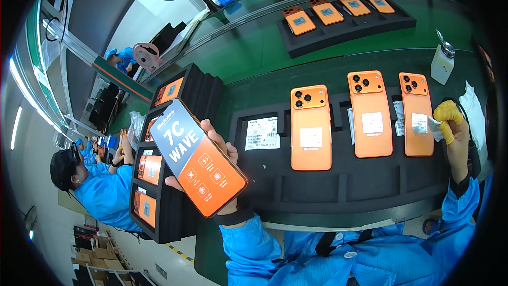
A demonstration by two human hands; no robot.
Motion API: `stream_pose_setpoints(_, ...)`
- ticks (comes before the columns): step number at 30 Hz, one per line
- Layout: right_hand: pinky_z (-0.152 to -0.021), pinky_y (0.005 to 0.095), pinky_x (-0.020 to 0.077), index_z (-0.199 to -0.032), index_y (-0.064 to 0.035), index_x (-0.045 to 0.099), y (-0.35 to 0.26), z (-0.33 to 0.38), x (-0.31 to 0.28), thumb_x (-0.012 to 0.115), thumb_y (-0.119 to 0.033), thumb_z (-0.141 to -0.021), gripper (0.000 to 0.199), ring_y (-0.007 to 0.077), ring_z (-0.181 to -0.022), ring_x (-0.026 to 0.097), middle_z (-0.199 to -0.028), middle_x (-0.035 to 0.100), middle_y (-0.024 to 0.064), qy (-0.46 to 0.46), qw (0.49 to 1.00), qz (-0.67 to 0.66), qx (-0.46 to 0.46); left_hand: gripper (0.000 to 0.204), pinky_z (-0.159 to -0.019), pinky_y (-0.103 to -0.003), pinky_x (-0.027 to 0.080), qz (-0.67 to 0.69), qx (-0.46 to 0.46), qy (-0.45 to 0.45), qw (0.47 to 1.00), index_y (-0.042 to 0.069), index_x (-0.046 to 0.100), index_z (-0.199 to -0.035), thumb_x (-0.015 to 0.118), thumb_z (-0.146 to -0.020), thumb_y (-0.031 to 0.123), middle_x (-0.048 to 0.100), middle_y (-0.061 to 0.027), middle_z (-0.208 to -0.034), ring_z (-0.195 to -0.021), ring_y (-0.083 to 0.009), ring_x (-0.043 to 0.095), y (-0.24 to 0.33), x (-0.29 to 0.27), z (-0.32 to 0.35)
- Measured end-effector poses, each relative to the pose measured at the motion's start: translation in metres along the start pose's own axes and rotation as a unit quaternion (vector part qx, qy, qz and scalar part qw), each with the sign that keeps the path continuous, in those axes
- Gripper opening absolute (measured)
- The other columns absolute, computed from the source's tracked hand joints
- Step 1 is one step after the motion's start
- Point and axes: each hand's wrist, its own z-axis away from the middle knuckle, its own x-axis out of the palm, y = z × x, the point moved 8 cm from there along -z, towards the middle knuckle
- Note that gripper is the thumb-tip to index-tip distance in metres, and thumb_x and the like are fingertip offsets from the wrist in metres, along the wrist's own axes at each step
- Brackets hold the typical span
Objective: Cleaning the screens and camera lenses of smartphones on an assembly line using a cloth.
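A black foam tray [338,190] in the middle holds three orange phones [310,127] lying face down, each with a white square sticker. The tray's left slot shows a white label [261,133]. The left hand [222,151] grips a phone [198,156] at centre left — its screen is grey and orange. The right hand [450,122], at the right edge, pinches a small white cloth [435,128] in yellow fingertips.

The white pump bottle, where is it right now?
Head view, far right: the white pump bottle stands on the green bench, just beyond the right hand.
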Motion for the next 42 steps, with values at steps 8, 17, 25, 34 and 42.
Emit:
stream_pose_setpoints(8,-0.077,0.0244,0.0387,-0.091,-0.0039,0.055,0.002,0.000,0.001,0.055,-0.006,-0.082,0.010,0.0122,-0.083,0.050,-0.089,0.051,0.0030,0.001,1.000,0.006,-0.004,0.098,-0.096,-0.045,0.031,0.000,-0.004,-0.011,1.000,0.008,0.015,-0.135,0.058,-0.067,0.064,0.027,-0.0190,-0.135,-0.119,-0.0308,0.038,0.000,0.001,0.000)
stream_pose_setpoints(17,-0.077,0.0255,0.0387,-0.088,-0.0031,0.054,0.000,-0.001,-0.001,0.055,-0.005,-0.080,0.008,0.0137,-0.083,0.050,-0.088,0.050,0.0041,0.004,1.000,0.002,0.012,0.100,-0.094,-0.044,0.033,0.029,-0.008,-0.027,0.999,0.004,0.016,-0.134,0.059,-0.067,0.063,0.028,-0.0215,-0.133,-0.116,-0.0313,0.041,-0.005,0.009,-0.003)
stream_pose_setpoints(25,-0.075,0.0251,0.0383,-0.086,-0.0023,0.053,0.006,-0.002,-0.004,0.054,-0.004,-0.079,0.007,0.0139,-0.081,0.049,-0.087,0.049,0.0045,0.008,1.000,0.004,0.012,0.094,-0.087,-0.042,0.041,-0.001,0.044,-0.011,0.999,0.002,0.027,-0.131,0.052,-0.069,0.068,0.030,-0.0291,-0.128,-0.109,-0.0359,0.046,0.000,0.012,0.005)
stream_pose_setpoints(34,-0.074,0.0223,0.0374,-0.086,-0.0027,0.053,0.014,-0.003,-0.009,0.053,-0.002,-0.081,0.005,0.0118,-0.082,0.049,-0.088,0.049,0.0031,0.041,0.999,-0.012,0.028,0.087,-0.081,-0.037,0.050,0.056,0.054,0.050,0.996,0.008,0.030,-0.131,0.058,-0.068,0.062,0.033,-0.0296,-0.125,-0.107,-0.0382,0.046,-0.002,0.008,0.011)
stream_pose_setpoints(42,-0.073,0.0224,0.0374,-0.087,-0.0034,0.053,0.020,-0.005,-0.014,0.055,-0.004,-0.082,0.005,0.0115,-0.081,0.049,-0.088,0.050,0.0025,0.034,0.998,-0.039,0.037,0.091,-0.081,-0.040,0.050,0.081,0.044,0.020,0.996,0.007,0.023,-0.133,0.058,-0.069,0.061,0.028,-0.0301,-0.128,-0.110,-0.0395,0.044,0.003,0.012,0.011)
